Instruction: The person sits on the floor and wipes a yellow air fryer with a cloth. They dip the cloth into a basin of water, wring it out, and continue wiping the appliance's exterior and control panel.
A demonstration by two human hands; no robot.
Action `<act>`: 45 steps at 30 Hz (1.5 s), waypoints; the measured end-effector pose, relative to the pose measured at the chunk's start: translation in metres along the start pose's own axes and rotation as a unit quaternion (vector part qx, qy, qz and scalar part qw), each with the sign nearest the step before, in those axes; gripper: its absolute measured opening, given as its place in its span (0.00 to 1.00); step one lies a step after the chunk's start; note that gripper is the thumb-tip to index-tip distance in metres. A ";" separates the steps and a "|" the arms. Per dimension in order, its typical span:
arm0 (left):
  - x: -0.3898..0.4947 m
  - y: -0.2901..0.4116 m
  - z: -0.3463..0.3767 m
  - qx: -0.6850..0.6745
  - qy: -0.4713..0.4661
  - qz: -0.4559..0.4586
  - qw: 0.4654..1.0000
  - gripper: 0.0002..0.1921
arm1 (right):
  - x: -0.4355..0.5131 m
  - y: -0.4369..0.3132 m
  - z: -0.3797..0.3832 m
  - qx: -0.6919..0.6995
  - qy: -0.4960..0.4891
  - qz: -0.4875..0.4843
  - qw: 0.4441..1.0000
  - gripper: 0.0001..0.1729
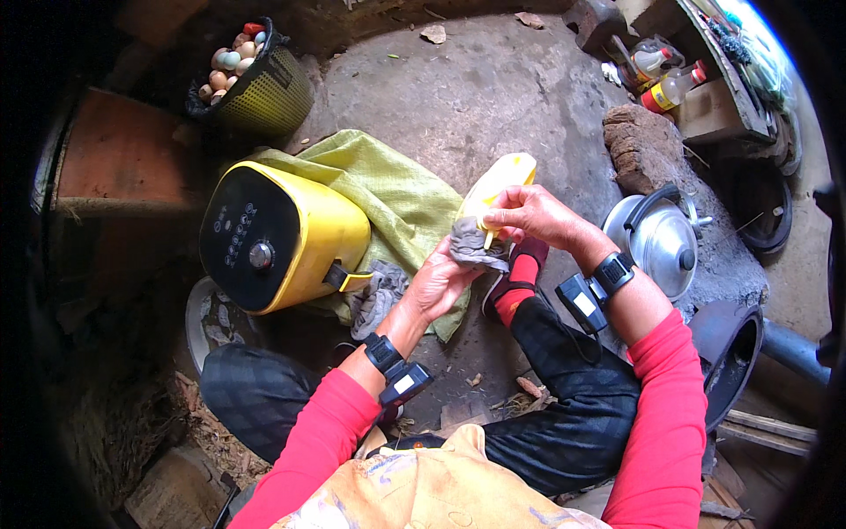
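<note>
My left hand (441, 283) holds a bunched grey cloth (477, 246) from below, its palm turned up. Over the cloth, my right hand (529, 215) grips what looks like a yellow plastic bottle (505, 173). A thin yellow nozzle points down onto the cloth; my fingers hide part of the bottle. To the left of my hands stands a yellow air fryer (334, 231) with a black control panel, a silver dial and a front handle. It rests on a green woven sack (390, 178). Beside the handle lies a second crumpled grey cloth (380, 297).
A basket (274, 99) of eggs stands at the upper left. On the right are a lidded aluminium kettle (661, 248), a rough brick (638, 142), red-capped bottles (667, 92) and a dark round stove opening (733, 357). A pale basin (197, 324) sits by my left knee.
</note>
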State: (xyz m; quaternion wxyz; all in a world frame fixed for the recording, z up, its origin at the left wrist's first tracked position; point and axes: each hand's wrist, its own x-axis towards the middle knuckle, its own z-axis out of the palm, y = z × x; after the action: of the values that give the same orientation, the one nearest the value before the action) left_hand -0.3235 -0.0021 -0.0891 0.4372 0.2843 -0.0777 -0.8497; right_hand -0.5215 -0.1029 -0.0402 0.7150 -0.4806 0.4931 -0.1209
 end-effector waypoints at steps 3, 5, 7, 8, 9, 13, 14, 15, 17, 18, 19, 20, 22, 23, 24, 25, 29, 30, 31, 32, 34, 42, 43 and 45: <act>0.003 -0.001 0.006 -0.004 -0.010 -0.010 1.000 0.27 | 0.001 0.004 0.000 -0.009 0.005 -0.008 1.000 0.13; 0.003 -0.001 0.010 -0.004 -0.016 -0.011 1.000 0.26 | 0.002 0.006 0.000 -0.002 0.004 -0.008 1.000 0.13; 0.003 -0.001 0.011 0.001 -0.020 -0.005 1.000 0.26 | 0.003 0.008 0.001 0.011 0.002 -0.007 1.000 0.13; 0.002 0.000 0.011 0.005 -0.015 -0.005 1.000 0.26 | 0.003 0.008 0.002 0.008 0.006 -0.006 1.000 0.13; 0.001 0.001 0.010 0.009 -0.014 -0.005 1.000 0.26 | 0.003 0.008 0.003 0.005 0.011 -0.005 1.000 0.13; -0.004 0.001 0.008 0.013 -0.019 0.003 1.000 0.26 | 0.002 0.008 0.007 -0.007 0.027 -0.001 1.000 0.13; -0.004 0.001 0.007 0.015 -0.016 0.003 1.000 0.27 | 0.002 0.008 0.007 -0.011 0.031 -0.012 0.999 0.12; -0.004 0.001 0.007 0.017 -0.012 0.001 1.000 0.28 | 0.002 0.008 0.007 -0.018 0.036 -0.018 0.999 0.12; -0.005 0.002 0.006 0.021 -0.007 -0.001 1.000 0.30 | 0.003 0.008 0.007 -0.025 0.041 -0.023 0.999 0.12; -0.005 0.002 0.005 0.024 -0.007 -0.002 1.000 0.30 | 0.003 0.008 0.007 -0.024 0.041 -0.021 0.999 0.12; -0.005 0.003 0.005 0.026 -0.007 -0.003 1.000 0.30 | 0.004 0.008 0.007 -0.024 0.041 -0.020 0.999 0.12; -0.006 0.003 0.005 0.024 -0.007 -0.005 1.000 0.30 | 0.004 0.009 0.008 -0.026 0.044 -0.021 0.998 0.12; -0.007 0.003 0.005 0.022 -0.007 -0.009 1.000 0.30 | 0.005 0.009 0.009 -0.035 0.051 -0.017 0.998 0.12; -0.007 0.003 0.005 0.024 -0.007 -0.010 1.000 0.30 | 0.006 0.008 0.009 -0.032 0.051 -0.024 0.998 0.13; -0.008 0.004 0.006 0.025 -0.006 -0.011 1.000 0.30 | 0.006 0.008 0.010 -0.034 0.053 -0.025 0.998 0.13; -0.008 0.004 0.007 0.027 -0.001 -0.015 1.000 0.30 | 0.006 0.008 0.011 -0.040 0.057 -0.025 0.997 0.13; -0.010 0.007 0.009 0.038 -0.021 -0.007 0.999 0.28 | 0.007 0.008 0.012 -0.044 0.064 -0.024 0.997 0.15; -0.011 0.007 0.010 0.038 -0.016 -0.006 0.999 0.27 | 0.007 0.008 0.012 -0.040 0.064 -0.027 0.997 0.15; -0.011 0.007 0.010 0.040 -0.003 -0.008 0.999 0.25 | 0.007 0.008 0.012 -0.042 0.067 -0.023 0.997 0.15; -0.011 0.007 0.010 0.038 -0.010 -0.004 0.999 0.25 | 0.007 0.008 0.011 -0.042 0.066 -0.031 0.996 0.15; -0.011 0.005 0.009 0.033 -0.015 0.002 0.999 0.25 | 0.007 0.008 0.011 -0.054 0.070 -0.032 0.996 0.15; -0.005 0.000 -0.001 0.034 -0.004 -0.008 0.999 0.29 | 0.008 0.009 0.013 -0.070 0.085 -0.028 0.993 0.16; -0.004 0.000 0.000 0.033 -0.003 -0.010 0.999 0.29 | 0.009 0.009 0.014 -0.072 0.091 -0.034 0.993 0.16; -0.003 0.000 0.002 0.024 -0.006 -0.005 1.000 0.29 | 0.011 0.011 0.014 -0.088 0.097 -0.033 0.991 0.16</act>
State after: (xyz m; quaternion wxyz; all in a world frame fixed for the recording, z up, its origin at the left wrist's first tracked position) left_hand -0.3227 0.0003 -0.0860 0.4256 0.2895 -0.0991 -0.8516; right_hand -0.5077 -0.0960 -0.0543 0.6141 -0.5439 0.5527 -0.1466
